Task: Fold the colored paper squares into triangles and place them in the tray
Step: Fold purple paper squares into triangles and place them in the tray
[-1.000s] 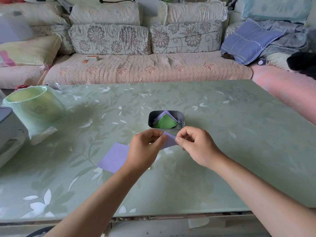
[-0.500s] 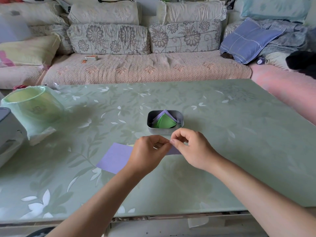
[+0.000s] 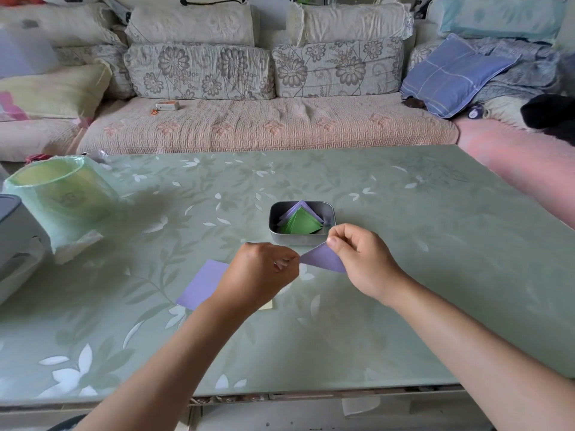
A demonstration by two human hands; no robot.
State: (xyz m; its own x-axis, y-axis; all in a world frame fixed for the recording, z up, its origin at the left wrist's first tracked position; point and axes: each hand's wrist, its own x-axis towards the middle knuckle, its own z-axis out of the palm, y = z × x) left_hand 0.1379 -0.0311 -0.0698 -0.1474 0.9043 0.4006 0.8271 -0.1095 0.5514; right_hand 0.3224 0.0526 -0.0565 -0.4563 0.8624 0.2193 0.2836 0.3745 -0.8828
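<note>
Purple paper, folded into a triangle (image 3: 322, 259), is held in the air between two hands just above the green table (image 3: 420, 275). The left hand (image 3: 261, 275) is curled tight, its fingertips (image 3: 291, 262) pinching the triangle's left point. The right hand (image 3: 362, 259) grips the opposite side, with its thumb (image 3: 333, 243) pressed on the upper corner and the other fingers bent behind the paper.

Just beyond the right thumb sits the small metal tray (image 3: 298, 240); I cannot tell whether the knuckles touch it. Inside it a green triangle (image 3: 300, 224) lies on top of purple triangles (image 3: 299, 207) whose tips poke out behind it.

To the left of the left fingers, a flat purple square (image 3: 202, 283) lies on the table, partly hidden by that hand. A sliver of pale yellow paper (image 3: 267, 305) peeks out under the left wrist. Far to the left of the left hand stands a green bin (image 3: 59, 191) lined with a thin bag. Well past both sets of fingers, beyond the table's far edge, is a sofa (image 3: 249, 129) with flowered cushions, and a blue pillow (image 3: 451, 73) lies at its right end.
</note>
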